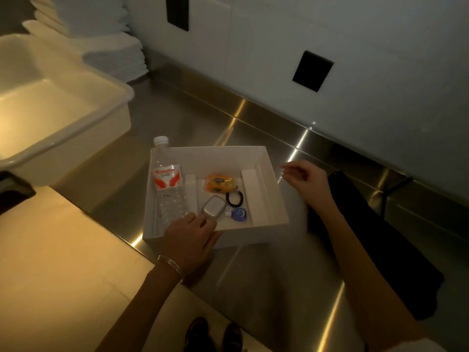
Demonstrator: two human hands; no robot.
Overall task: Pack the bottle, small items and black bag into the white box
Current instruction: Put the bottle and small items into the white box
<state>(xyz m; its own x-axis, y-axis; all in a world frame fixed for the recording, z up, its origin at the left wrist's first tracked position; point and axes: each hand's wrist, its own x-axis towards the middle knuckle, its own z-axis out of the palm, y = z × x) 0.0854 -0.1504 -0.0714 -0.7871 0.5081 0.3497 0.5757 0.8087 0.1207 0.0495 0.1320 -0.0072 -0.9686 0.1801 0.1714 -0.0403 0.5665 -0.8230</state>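
The white box (266, 174) stands open on the steel counter. A clear bottle (168, 189) with a red label lies along its left side, its white cap poking over the far rim. In the middle lie an orange packet (219, 182), a black coil hair tie (234, 198) and a small blue item (238, 214). My left hand (189, 237) reaches over the near wall and pinches the near end of a grey case (213, 208). My right hand (303, 180) hovers just outside the right wall, fingers loosely curled, holding nothing. The black bag (375, 240) lies flat under my right forearm.
A large white tub (58, 138) sits at the left and a stack of white trays (101, 39) at the back left. A white wall with two black squares (312, 71) runs behind the counter. A beige surface (58, 262) fills the lower left.
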